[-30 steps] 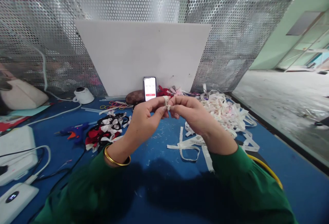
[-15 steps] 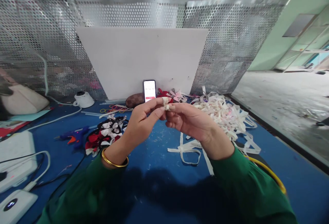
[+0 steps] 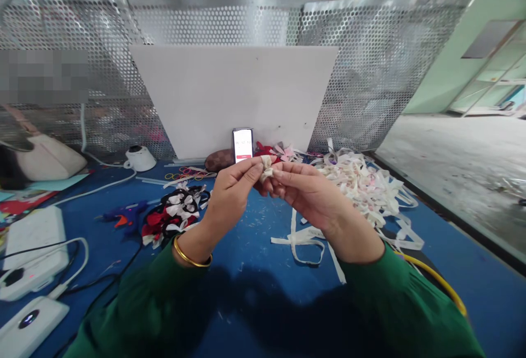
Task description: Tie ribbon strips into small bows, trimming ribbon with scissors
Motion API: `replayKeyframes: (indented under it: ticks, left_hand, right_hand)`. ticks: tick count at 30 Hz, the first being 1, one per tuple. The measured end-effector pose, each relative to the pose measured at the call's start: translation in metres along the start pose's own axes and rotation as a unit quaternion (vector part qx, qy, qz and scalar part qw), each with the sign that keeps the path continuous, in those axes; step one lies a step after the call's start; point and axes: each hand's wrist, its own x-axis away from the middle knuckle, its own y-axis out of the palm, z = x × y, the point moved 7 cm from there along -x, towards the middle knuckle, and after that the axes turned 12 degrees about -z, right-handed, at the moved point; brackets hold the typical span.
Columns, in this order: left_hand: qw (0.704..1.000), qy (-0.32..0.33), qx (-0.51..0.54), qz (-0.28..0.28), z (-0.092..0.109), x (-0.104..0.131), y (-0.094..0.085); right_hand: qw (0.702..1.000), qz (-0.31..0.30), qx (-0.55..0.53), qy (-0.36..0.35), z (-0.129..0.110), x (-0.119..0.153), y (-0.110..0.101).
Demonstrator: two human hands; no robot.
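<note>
A small cream ribbon [image 3: 267,164], folded and bunched, is held up between my two hands above the middle of the table. My left hand [image 3: 232,194] pinches its left side with thumb and forefinger. On the other side, my right hand [image 3: 314,194] grips it with thumb and fingers, the lower fingers curled beneath. The fingertips partly cover the ribbon. Loose white ribbon strips [image 3: 308,259] lie under my right wrist, and a big tangled heap of pale ribbon [image 3: 365,185] is farther right. Left of my hands sits a pile of red, white and black fabric bows [image 3: 178,207].
A blue glue gun [image 3: 127,215] lies left of the bows. Behind my hands, a lit phone [image 3: 242,142] leans near a white board [image 3: 234,95]. Coloured rubber bands [image 3: 184,173] lie at the back. White power strips [image 3: 35,237] and cables occupy the left side.
Both hands still hold the ribbon. My right thumb and fingers have shifted on it, and more of its folds show between the fingertips. The whole view has moved slightly.
</note>
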Motion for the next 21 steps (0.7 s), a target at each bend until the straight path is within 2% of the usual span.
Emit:
replayKeyframes:
  ticks: [4, 7, 13, 21]
  left_hand:
    - [1.000, 0.006, 0.018, -0.004, -0.003, -0.001, 0.002]
    - [1.000, -0.003, 0.010, 0.012, -0.002, -0.002, 0.002]
    - [0.999, 0.003, 0.017, 0.042, 0.005, -0.001, -0.001]
    - [0.999, -0.010, 0.025, 0.018, 0.005, 0.003, 0.002]
  right_hand:
    - [0.986, 0.062, 0.142, -0.067, -0.014, 0.003, 0.000]
    - [0.967, 0.082, 0.223, -0.091, -0.022, 0.006, 0.004]
    - [0.964, 0.082, 0.223, -0.122, -0.027, 0.008, 0.006]
    - [0.934, 0.136, 0.293, -0.149, -0.030, 0.014, 0.001]
